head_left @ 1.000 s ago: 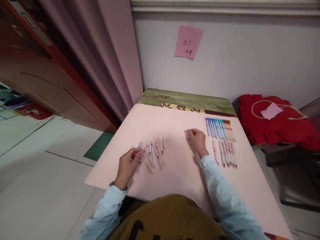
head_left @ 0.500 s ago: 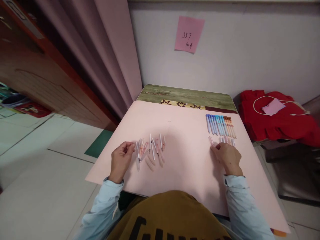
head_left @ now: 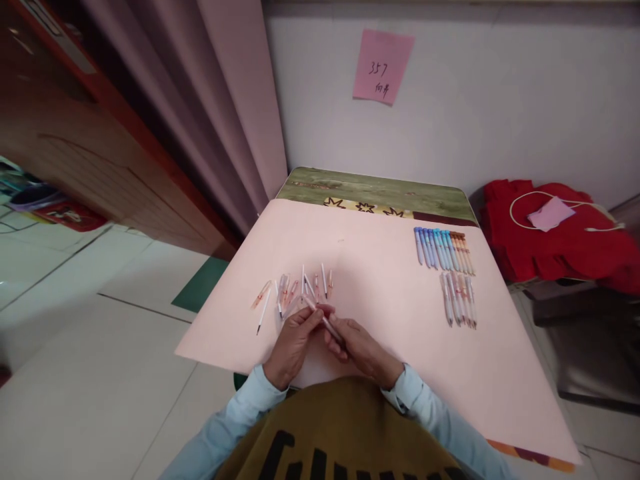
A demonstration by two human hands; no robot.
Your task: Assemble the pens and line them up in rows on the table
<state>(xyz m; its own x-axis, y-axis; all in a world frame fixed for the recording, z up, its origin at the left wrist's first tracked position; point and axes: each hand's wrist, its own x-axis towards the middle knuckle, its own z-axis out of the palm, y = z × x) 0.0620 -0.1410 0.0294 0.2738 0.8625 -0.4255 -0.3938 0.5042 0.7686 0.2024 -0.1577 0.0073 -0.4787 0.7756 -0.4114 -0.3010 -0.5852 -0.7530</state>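
Note:
My left hand point(head_left: 294, 339) and my right hand point(head_left: 357, 343) meet over the near middle of the table. Both have their fingers closed on a slim, pinkish translucent pen point(head_left: 331, 328). The right hand wraps its barrel, while the left pinches the far end. Finger overlap hides whether the pen is whole or in parts. Just beyond the left hand lies a loose group of clear pink pen barrels point(head_left: 284, 288) and white ink refills point(head_left: 324, 281). One refill point(head_left: 263, 311) with a dark tip and a clear barrel point(head_left: 261, 294) lie at its left side.
On the right of the pink-covered table point(head_left: 385, 293), blue and brown pens point(head_left: 440, 248) form a neat row. Several clear pinkish pens point(head_left: 459, 300) lie side by side below them. A red cloth point(head_left: 530, 260) with a white cable is beyond the right edge.
My right hand has come from the pen rows on the right to the middle with a pen. My left hand has moved right to meet it. A refill and barrel now show at the left.

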